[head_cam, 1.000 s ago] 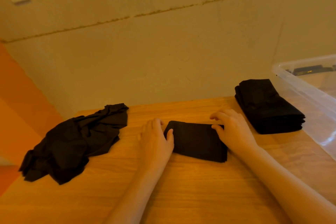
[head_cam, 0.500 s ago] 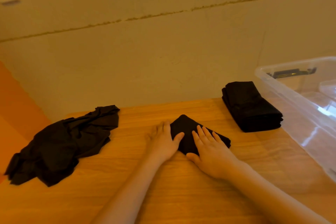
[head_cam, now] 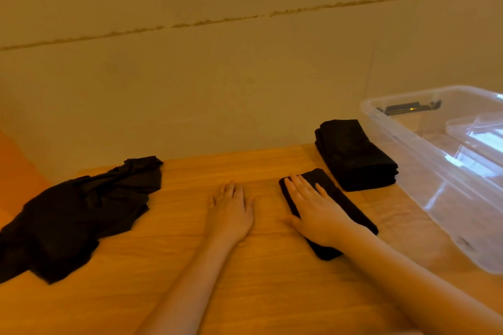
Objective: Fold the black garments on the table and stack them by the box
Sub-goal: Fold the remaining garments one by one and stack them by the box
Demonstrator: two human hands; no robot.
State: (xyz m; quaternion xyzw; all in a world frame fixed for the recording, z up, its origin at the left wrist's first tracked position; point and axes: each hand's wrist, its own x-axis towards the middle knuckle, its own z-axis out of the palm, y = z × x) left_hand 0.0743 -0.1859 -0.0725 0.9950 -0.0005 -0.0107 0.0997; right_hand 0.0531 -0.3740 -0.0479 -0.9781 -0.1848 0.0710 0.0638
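A wooden desk [head_cam: 272,266] stands against a plain wall. The right hand [head_cam: 315,209] lies flat on a folded garment [head_cam: 345,207], its fingers [head_cam: 299,187] straight and slightly apart, pressing rather than gripping. The left hand [head_cam: 231,212] rests open on bare wood, fingers relaxed. Just beyond the right fingertips sits the stack [head_cam: 353,155], beside the clear box [head_cam: 408,141]. Well to the left of the left fingers lies a crumpled heap [head_cam: 79,215], unfolded. I judge the task partly done: this piece seems ready for the stack, the heap remains. Bare wood between fingers and stack leaves a free path; the box wall bounds the right, the desk's far edge lies just behind the stack.
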